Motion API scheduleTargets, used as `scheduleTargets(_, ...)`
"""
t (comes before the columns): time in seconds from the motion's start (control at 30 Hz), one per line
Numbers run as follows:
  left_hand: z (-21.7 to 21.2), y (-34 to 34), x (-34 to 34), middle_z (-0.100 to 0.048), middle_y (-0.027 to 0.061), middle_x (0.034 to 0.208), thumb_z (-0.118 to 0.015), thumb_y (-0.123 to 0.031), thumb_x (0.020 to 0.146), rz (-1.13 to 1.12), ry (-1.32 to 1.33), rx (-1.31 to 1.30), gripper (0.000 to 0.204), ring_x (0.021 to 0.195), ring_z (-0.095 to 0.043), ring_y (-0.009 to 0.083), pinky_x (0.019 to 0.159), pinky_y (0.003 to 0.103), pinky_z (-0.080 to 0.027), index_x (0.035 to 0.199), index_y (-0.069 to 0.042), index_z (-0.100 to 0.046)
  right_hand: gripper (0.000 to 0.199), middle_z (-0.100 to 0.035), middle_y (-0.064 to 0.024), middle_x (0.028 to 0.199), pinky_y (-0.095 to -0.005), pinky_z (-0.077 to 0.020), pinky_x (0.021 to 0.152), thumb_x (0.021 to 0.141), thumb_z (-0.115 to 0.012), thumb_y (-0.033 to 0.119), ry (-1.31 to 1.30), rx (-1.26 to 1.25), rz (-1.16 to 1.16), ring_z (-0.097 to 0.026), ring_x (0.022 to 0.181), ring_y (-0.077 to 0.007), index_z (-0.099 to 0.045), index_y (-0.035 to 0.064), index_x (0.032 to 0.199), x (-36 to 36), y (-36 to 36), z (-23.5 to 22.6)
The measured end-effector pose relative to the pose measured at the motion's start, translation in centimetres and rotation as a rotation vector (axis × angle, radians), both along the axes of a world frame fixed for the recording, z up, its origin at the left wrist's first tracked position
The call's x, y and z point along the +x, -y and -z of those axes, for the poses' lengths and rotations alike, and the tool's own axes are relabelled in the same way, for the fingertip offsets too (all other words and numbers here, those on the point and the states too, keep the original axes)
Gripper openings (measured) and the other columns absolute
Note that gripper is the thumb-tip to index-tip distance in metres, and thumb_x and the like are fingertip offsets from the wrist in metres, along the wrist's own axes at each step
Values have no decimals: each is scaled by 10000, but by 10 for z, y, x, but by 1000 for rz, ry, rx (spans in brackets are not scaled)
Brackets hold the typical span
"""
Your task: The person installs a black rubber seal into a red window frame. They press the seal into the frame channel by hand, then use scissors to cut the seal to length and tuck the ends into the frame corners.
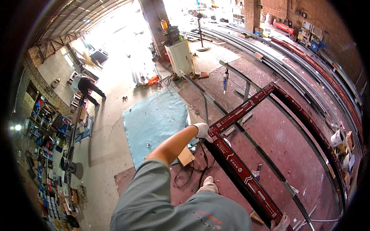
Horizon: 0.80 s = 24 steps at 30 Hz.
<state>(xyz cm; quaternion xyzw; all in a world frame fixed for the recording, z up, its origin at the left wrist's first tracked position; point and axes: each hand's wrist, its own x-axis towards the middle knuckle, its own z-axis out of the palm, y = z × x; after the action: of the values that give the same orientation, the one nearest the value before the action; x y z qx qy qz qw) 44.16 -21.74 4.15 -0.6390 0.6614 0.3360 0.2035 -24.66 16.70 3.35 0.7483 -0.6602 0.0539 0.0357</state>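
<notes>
- Across the metal rails (263,155) lies the dark red frame (246,178).
- The left hand (203,132) grips its corner; the right hand (281,223) is at the near end, too cut off to tell its grip.
- Steadying both ends evenly should prevent twisting.
- Loose cable (204,169) beside the shoe (208,181) could snag.
- Room seems widest leftward, toward the blue mat (156,119); long bars (269,65) edge the right.

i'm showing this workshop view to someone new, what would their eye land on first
Probably the big red-and-black rectangular frame reaching across the right half, with the gloved left hand on its left corner and the right hand beside it at the bottom edge. Next would come the pale blue sheet on the floor left of centre, then the co-worker bending over at the far left.
</notes>
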Motion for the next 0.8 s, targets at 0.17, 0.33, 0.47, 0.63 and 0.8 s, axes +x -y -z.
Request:
scheduleTargets(0.17, -2, -3, -2, -684, 125, 834, -862, -592, 688, -67, -109, -40, 689, 691, -693, 261, 591, 409, -596, 974, 19, -725, 851, -569, -272, 1249, -573, -440, 986, 895, -576, 669, 64, 78, 34, -548, 1135, -471, -481, 13, 1430, 1, -7, -26)
scheduleTargets(0.33, 6, -3, 1, -695, 128, 844, -865, -577, 693, -82, -157, -67, 676, 704, -699, 268, 597, 394, -604, 1015, 5, -742, 847, -576, -274, 1232, -574, -444, 980, 901, -569, 672, -15, -17, 26, -549, 1136, -471, -487, 12, 1424, -13, -11, -6)
scheduleTargets(0.47, 2, -2, -5, -750, 118, 883, -794, -740, 635, -30, -58, -52, 765, 855, -716, 259, 795, 392, -551, 979, -57, -791, 837, -577, -275, 1232, -577, -442, 981, 910, -557, 670, -3, -40, -2, -548, 1136, -470, -497, 9, 1419, -16, -14, -10)
scheduleTargets(0.63, 2, -3, -5, -690, 104, 772, -864, -597, 670, -43, -103, -98, 656, 669, -694, 244, 579, 383, -594, 924, -1, -759, 835, -580, -268, 1218, -575, -446, 975, 923, -534, 672, -12, -61, 12, -551, 1125, -457, -504, -1, 1416, -23, -17, -19)
scheduleTargets(0.8, 6, -6, 1, -708, 110, 823, -861, -637, 642, -29, -66, -101, 713, 697, -700, 230, 615, 383, -580, 966, -10, -763, 844, -587, -281, 1209, -565, -443, 986, 913, -552, 663, -8, -58, -14, -551, 1126, -465, -499, -11, 1418, -28, -13, -8)
